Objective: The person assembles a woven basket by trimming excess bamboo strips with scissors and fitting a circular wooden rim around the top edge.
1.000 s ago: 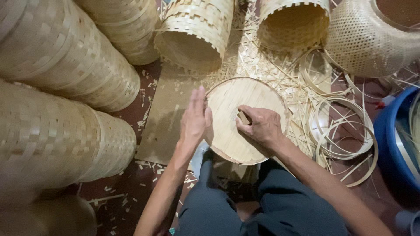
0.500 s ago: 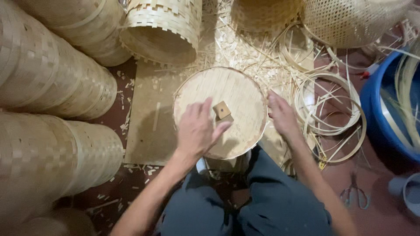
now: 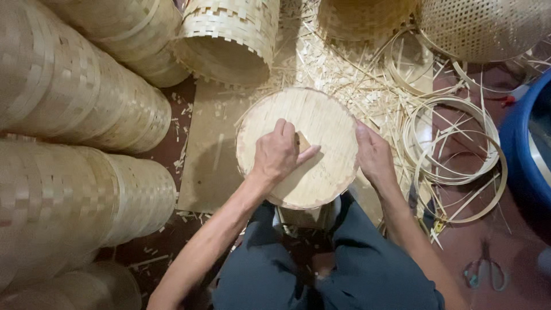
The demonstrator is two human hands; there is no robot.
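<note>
A round woven bamboo disc (image 3: 321, 123) lies flat in front of my knees. My left hand (image 3: 278, 152) rests on its middle, fingers curled over a small square wooden block (image 3: 302, 141) that shows only at one corner. My right hand (image 3: 374, 156) grips the disc's right rim, fingers over the edge. Both forearms reach in from the bottom of the head view.
Stacks of woven bamboo cylinders (image 3: 74, 103) fill the left side. An open basket (image 3: 229, 40) lies behind the disc, another woven basket (image 3: 482, 26) at the top right. Bamboo strip hoops (image 3: 453, 149) and shavings lie right, beside a blue tub (image 3: 525, 149). Scissors (image 3: 485, 272) lie on the floor.
My right hand left the small block and moved to the disc's right rim. My left hand slid from the left edge onto the middle and covered the block.
</note>
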